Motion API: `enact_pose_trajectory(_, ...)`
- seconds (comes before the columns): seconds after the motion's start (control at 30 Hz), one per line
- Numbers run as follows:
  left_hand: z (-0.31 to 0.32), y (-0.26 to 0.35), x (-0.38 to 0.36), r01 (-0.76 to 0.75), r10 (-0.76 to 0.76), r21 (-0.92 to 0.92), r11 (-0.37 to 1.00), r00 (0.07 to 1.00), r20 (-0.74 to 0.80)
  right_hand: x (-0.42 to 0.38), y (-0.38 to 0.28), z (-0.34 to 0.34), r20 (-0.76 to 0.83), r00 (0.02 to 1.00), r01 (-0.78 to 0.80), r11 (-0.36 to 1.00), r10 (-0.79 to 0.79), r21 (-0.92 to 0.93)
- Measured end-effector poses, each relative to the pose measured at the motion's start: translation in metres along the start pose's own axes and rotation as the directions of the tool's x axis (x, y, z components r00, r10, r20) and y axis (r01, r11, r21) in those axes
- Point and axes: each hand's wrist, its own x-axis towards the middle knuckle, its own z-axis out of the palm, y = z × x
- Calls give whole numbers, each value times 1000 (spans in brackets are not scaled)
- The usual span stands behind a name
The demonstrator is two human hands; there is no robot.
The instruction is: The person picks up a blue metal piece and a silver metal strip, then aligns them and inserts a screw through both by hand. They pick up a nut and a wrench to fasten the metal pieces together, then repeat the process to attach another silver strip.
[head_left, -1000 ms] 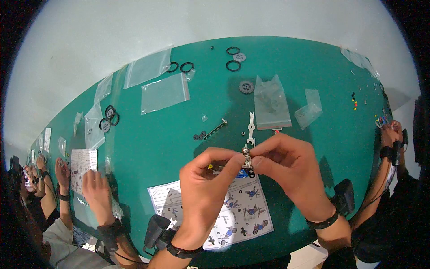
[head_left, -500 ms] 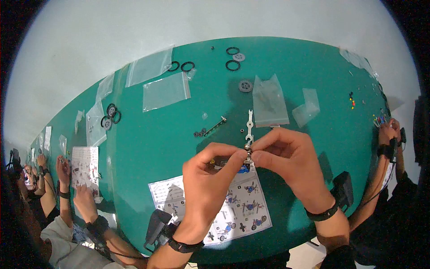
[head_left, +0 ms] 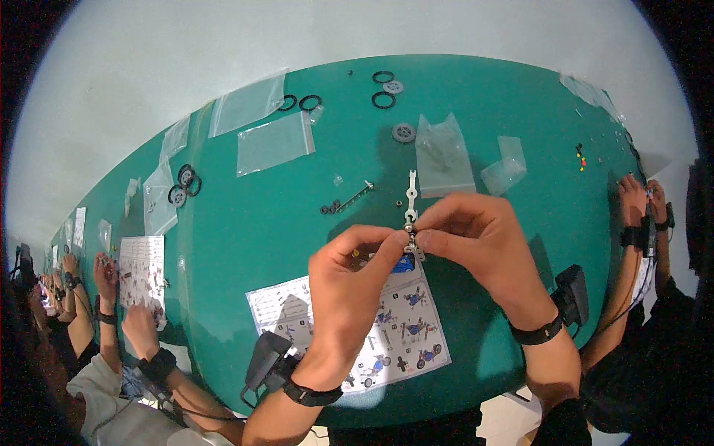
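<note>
My left hand (head_left: 343,286) and my right hand (head_left: 476,249) meet over the table, each with thumb and index finger pinched on a small silver metal assembly (head_left: 410,239). A blue piece (head_left: 404,264) shows at its lower end, partly behind my left fingers. Just beyond the fingertips lies a white flat spanner (head_left: 412,195), its near end overlapping the top of the assembly in this view. A small nut (head_left: 399,203) is beside the spanner. Under my left hand is a printed instruction sheet (head_left: 428,327) with pictures of a blue motorcycle model.
Left of the spanner lies a thin metal strip (head_left: 355,197) with small black rings. Farther back are a grey wheel (head_left: 404,133), black tyre rings (head_left: 384,99) and clear plastic bags (head_left: 445,160). Other people's hands (head_left: 634,202) work at the right and left edges.
The view has shifted slightly, with table items sitting a little higher. My hands keep their pinch, and more of the blue piece shows. A person's hand at the right has moved up.
</note>
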Motion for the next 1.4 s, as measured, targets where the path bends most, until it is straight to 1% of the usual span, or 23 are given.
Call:
enact_pose_trajectory(0.07,2,2,-2,-34,35,33,999,999,-16,-1,1,2,-22,1000,23,999,-22,34)
enact_pose_trajectory(0.17,3,-3,-2,-91,91,33,995,996,-24,-2,-3,3,-23,999,41,999,-42,-34)
enact_pose_trajectory(0.27,3,-2,-2,-68,69,51,996,998,-15,-2,-2,0,-16,999,46,996,-47,-72)
enact_pose_trajectory(0.37,2,-3,-1,-45,45,32,998,999,3,-2,-2,0,-15,997,68,996,-69,-63)
enact_pose_trajectory(0.47,1,-2,0,66,-64,-75,995,997,31,-2,-3,1,-14,998,57,997,-57,-47)
enact_pose_trajectory(0.57,0,-4,1,90,-82,-163,982,995,58,-3,-5,2,-6,993,117,985,-119,-123)
enact_pose_trajectory(0.67,0,0,-1,95,-89,-126,987,995,52,-4,-3,3,-11,985,169,972,-173,-163)
enact_pose_trajectory(0.77,1,-2,-2,33,-26,-129,991,998,55,-5,-5,2,-23,994,102,988,-105,-118)
enact_pose_trajectory(0.87,2,-1,-2,0,1,-36,999,1000,26,-6,-6,3,-26,994,103,987,-106,-122)
enact_pose_trajectory(0.97,2,-1,-3,-86,85,5,996,996,12,-6,-7,2,-28,996,78,991,-82,-111)
enact_pose_trajectory(1.07,3,-1,-3,-167,169,86,982,986,-13,-7,-7,6,-47,997,63,996,-65,-55)
enact_pose_trajectory(1.27,4,-2,-3,-139,139,34,990,990,-4,-7,-8,7,-63,997,45,997,-49,-63)
enact_pose_trajectory(1.37,4,-1,-3,-118,118,4,993,993,12,-6,-12,4,-44,998,29,992,-35,-122)
enact_pose_trajectory(1.4,4,-1,-3,-93,93,-5,996,996,15,-6,-12,3,-39,999,26,994,-31,-107)
